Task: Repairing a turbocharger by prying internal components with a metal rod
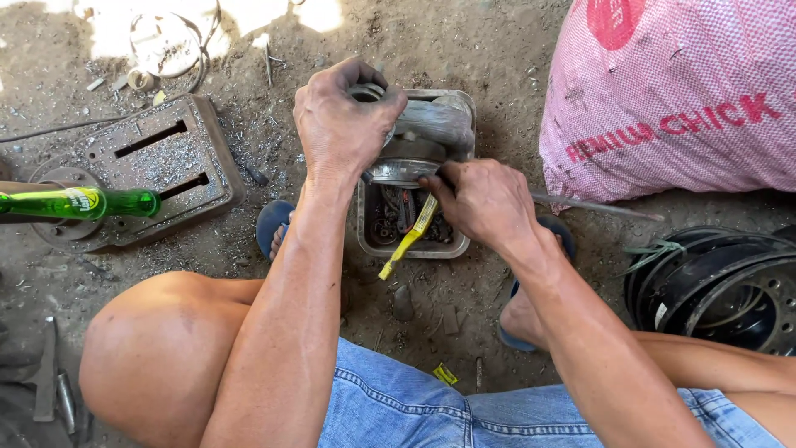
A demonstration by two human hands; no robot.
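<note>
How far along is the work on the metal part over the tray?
Done: nothing clearly finished. In hand: left hand grips the grey metal part over the parts tray; right hand works a yellow-handled tool at its lower rim. Left: small parts lie in the tray.

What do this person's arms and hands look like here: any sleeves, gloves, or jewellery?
Both arms are bare to the frame edge, with no sleeves in view. The left hand and right hand wear no gloves, and no rings, watch or bands show. The forearms look lean and sinewy. Lower down, the person wears blue denim shorts and blue sandals.
</note>
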